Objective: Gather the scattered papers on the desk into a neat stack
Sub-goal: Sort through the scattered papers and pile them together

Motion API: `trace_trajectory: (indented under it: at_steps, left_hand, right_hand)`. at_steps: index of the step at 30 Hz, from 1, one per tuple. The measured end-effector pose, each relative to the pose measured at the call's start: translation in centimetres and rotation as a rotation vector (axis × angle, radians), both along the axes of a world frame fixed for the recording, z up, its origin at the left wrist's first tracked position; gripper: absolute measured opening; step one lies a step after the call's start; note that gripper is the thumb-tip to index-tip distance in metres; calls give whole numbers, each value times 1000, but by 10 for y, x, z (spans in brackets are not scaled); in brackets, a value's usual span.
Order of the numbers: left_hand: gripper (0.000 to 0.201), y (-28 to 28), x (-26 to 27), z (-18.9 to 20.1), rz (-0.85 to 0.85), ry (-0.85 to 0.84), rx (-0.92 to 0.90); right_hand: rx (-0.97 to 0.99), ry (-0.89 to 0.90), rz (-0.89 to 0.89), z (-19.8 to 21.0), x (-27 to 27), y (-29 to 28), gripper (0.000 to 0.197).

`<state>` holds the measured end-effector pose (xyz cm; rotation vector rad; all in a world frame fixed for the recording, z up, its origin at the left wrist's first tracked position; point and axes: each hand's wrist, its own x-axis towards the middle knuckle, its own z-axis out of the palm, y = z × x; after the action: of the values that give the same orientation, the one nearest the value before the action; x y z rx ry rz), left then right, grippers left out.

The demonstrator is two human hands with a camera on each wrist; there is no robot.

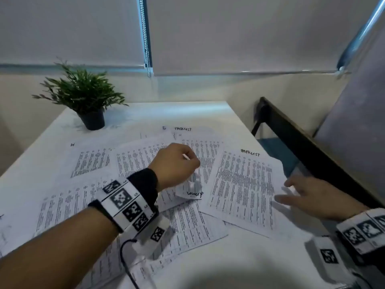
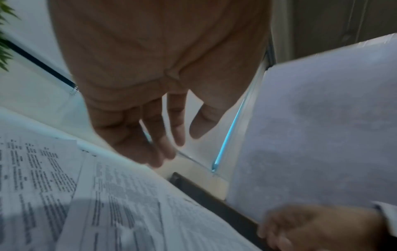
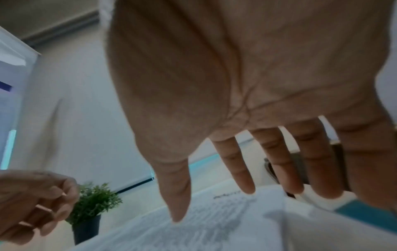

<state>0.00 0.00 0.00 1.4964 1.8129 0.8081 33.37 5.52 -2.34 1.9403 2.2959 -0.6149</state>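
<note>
— How are the papers (image 1: 133,184) placed?
— Fanned, overlapping, nearer than the potted plant (image 1: 87,101).
— And the hands?
— A crumpled sheet (image 1: 190,189) is pinched by the left hand (image 1: 175,165), probably for lifting; the right hand (image 1: 308,195) is spread flat, likely steadying a page.

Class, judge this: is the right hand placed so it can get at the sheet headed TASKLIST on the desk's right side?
Probably yes. The right hand, fingers spread, is at that sheet's right edge, with nothing between them; the sheet lies on top of its neighbours.

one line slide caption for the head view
Left hand over scattered printed white papers, open right hand alongside, green potted plant behind.
</note>
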Motion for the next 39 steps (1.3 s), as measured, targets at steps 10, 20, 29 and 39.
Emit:
trace_trajectory:
  at_steps: [10,20,29,39]
  left_hand:
    - [69,53,6,-35,38,563,-331]
    - [82,55,10,-45,20,507,-327]
    - [89,44,7,-44,-51,137,-27]
    - [99,23,-7,-38,35,-515,-55]
  right_hand:
    - [-108,-120,-33,-26,2,16,105]
    - [-66,177,-220,-35,22,34,82]
    - [62,595,-474,-24,35,29,88]
    - [-274,953,-571,-34,18,43,66]
